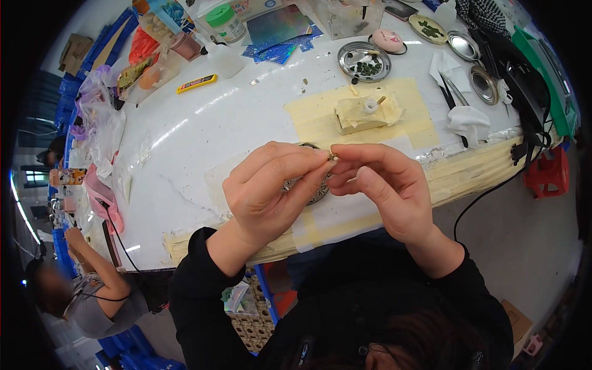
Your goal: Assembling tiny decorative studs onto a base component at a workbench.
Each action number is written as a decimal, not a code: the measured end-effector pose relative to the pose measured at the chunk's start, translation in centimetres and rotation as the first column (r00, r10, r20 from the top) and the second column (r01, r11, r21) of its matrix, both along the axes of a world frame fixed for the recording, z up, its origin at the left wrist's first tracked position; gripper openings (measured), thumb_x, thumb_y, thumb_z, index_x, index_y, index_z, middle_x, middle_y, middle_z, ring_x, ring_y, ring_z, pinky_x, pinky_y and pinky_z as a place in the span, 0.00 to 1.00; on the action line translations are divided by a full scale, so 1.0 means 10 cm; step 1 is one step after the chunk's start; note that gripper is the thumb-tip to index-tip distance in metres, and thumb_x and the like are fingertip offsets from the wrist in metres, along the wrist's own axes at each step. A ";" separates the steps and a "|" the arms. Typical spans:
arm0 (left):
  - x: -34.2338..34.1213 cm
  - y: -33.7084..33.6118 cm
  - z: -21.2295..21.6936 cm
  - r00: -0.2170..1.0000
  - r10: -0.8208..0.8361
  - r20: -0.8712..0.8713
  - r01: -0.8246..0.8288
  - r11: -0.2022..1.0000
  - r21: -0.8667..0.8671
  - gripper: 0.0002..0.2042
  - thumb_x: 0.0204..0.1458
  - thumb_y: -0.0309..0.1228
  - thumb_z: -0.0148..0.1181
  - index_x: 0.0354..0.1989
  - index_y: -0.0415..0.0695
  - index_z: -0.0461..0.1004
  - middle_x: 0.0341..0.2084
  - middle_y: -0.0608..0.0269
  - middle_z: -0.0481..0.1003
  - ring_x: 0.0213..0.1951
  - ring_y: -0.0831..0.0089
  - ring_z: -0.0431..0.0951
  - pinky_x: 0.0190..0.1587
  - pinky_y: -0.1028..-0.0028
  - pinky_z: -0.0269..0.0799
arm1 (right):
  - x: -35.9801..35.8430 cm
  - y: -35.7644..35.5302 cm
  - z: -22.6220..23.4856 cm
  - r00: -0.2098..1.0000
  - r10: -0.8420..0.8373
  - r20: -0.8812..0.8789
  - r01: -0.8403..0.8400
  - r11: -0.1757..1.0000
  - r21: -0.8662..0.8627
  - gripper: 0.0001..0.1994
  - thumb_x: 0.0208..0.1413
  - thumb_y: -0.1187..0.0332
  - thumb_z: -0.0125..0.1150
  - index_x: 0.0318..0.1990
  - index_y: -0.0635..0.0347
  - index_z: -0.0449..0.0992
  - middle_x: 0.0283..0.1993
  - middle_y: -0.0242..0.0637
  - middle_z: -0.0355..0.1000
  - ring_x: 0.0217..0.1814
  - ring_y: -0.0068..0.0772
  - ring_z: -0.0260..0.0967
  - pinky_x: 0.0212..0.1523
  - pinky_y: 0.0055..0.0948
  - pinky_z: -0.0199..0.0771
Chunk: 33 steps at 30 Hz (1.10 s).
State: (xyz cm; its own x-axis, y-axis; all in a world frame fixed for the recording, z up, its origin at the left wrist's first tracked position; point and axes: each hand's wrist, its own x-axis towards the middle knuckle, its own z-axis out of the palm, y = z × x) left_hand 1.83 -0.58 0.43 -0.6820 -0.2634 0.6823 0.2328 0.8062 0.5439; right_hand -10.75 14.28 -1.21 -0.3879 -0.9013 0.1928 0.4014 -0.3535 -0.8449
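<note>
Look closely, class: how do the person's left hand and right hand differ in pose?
The left hand brings its thumb and fingertips together at a tiny piece, while the right hand holds its thumb apart from its index fingertip. In the picture, the left hand's fingers point rightward; the right hand's point leftward. Both are bare and meet at the piece.

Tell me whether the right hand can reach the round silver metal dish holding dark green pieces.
Probably yes: the dish is uncovered, though a yellowish tape-covered block lies between it and the right hand.
</note>
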 end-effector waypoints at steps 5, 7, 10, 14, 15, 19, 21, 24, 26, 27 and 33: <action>-0.01 0.01 0.00 1.000 0.022 0.008 -0.022 1.000 -0.004 0.09 0.44 0.13 0.66 0.35 0.34 0.78 0.29 0.55 0.80 0.30 0.71 0.79 0.33 0.77 0.73 | -0.03 0.02 -0.01 0.837 -0.202 -0.508 0.215 0.976 -0.034 0.13 0.61 0.77 0.56 0.53 0.68 0.75 0.45 0.40 0.76 0.45 0.26 0.75 0.47 0.24 0.77; -0.01 0.02 0.00 1.000 0.013 0.020 -0.013 1.000 0.001 0.09 0.44 0.13 0.67 0.35 0.34 0.78 0.29 0.55 0.79 0.30 0.70 0.80 0.32 0.77 0.74 | 0.03 -0.03 0.00 0.869 -0.272 -0.413 0.281 0.959 -0.039 0.12 0.59 0.76 0.59 0.50 0.68 0.77 0.43 0.39 0.77 0.44 0.25 0.75 0.44 0.22 0.78; -0.04 0.02 0.00 1.000 -0.024 -0.005 0.023 0.997 -0.070 0.10 0.43 0.14 0.68 0.35 0.34 0.78 0.29 0.55 0.79 0.30 0.69 0.80 0.31 0.76 0.75 | 0.03 -0.04 -0.01 0.925 -0.225 -0.307 0.255 0.965 0.061 0.08 0.58 0.75 0.62 0.44 0.69 0.77 0.37 0.37 0.77 0.42 0.22 0.76 0.41 0.20 0.78; -0.06 0.03 0.01 0.997 -0.073 0.007 0.073 0.987 -0.146 0.12 0.39 0.18 0.70 0.35 0.38 0.80 0.28 0.59 0.79 0.28 0.68 0.79 0.30 0.75 0.75 | -0.07 -0.01 0.01 0.942 -0.100 -0.320 0.149 0.980 0.134 0.06 0.57 0.74 0.64 0.37 0.68 0.75 0.34 0.35 0.76 0.37 0.20 0.75 0.39 0.19 0.77; -0.06 0.02 0.01 0.995 -0.094 0.015 0.095 0.986 -0.135 0.12 0.39 0.19 0.70 0.35 0.39 0.81 0.28 0.59 0.79 0.28 0.68 0.79 0.30 0.74 0.75 | -0.09 0.00 -0.02 0.968 -0.055 -0.245 0.093 0.985 0.148 0.06 0.57 0.74 0.64 0.37 0.67 0.75 0.34 0.34 0.76 0.37 0.20 0.75 0.39 0.18 0.77; -0.06 -0.02 0.03 0.979 -0.192 0.074 0.195 0.980 -0.040 0.11 0.40 0.18 0.70 0.35 0.39 0.80 0.30 0.58 0.80 0.30 0.67 0.81 0.31 0.75 0.76 | -0.16 0.03 -0.01 0.996 0.089 -0.029 -0.082 0.981 0.178 0.05 0.59 0.73 0.62 0.36 0.67 0.75 0.33 0.33 0.76 0.34 0.18 0.74 0.37 0.17 0.76; -0.06 -0.03 0.02 0.967 -0.237 0.093 0.235 0.971 0.034 0.10 0.41 0.17 0.70 0.34 0.38 0.80 0.31 0.57 0.80 0.31 0.67 0.81 0.32 0.75 0.76 | -0.22 0.06 0.03 0.990 0.140 -0.008 -0.134 0.964 0.231 0.06 0.60 0.72 0.62 0.36 0.67 0.75 0.33 0.32 0.75 0.34 0.18 0.74 0.37 0.18 0.75; -0.07 -0.02 -0.01 0.960 -0.262 0.100 0.250 0.961 0.119 0.10 0.42 0.17 0.69 0.35 0.38 0.80 0.31 0.57 0.80 0.32 0.68 0.81 0.34 0.76 0.76 | -0.22 0.08 0.07 0.990 0.112 -0.085 -0.086 0.961 0.261 0.06 0.60 0.72 0.62 0.35 0.67 0.75 0.32 0.33 0.76 0.34 0.18 0.74 0.36 0.19 0.75; -0.08 0.00 -0.01 0.959 -0.251 0.129 0.233 0.963 0.137 0.10 0.43 0.18 0.69 0.36 0.38 0.80 0.31 0.58 0.80 0.32 0.69 0.81 0.35 0.76 0.76 | -0.24 0.10 0.10 0.943 0.040 -0.329 0.050 0.964 0.261 0.05 0.58 0.73 0.63 0.34 0.66 0.75 0.31 0.34 0.76 0.32 0.20 0.73 0.34 0.21 0.75; -0.09 0.01 0.00 0.962 -0.219 0.161 0.193 0.968 0.163 0.11 0.44 0.17 0.69 0.37 0.38 0.80 0.31 0.58 0.80 0.32 0.70 0.81 0.35 0.76 0.76 | -0.29 0.12 0.12 0.857 -0.001 -0.516 0.145 0.960 0.239 0.04 0.57 0.73 0.63 0.33 0.65 0.76 0.31 0.34 0.75 0.31 0.22 0.73 0.33 0.22 0.74; -0.07 0.03 -0.03 0.969 -0.117 0.216 0.045 0.950 0.310 0.12 0.47 0.17 0.67 0.41 0.37 0.80 0.31 0.59 0.79 0.34 0.74 0.79 0.36 0.77 0.75 | -0.48 0.24 0.17 0.205 -0.029 -0.978 0.406 0.912 0.058 0.05 0.46 0.76 0.68 0.30 0.60 0.78 0.29 0.33 0.70 0.31 0.33 0.67 0.31 0.29 0.69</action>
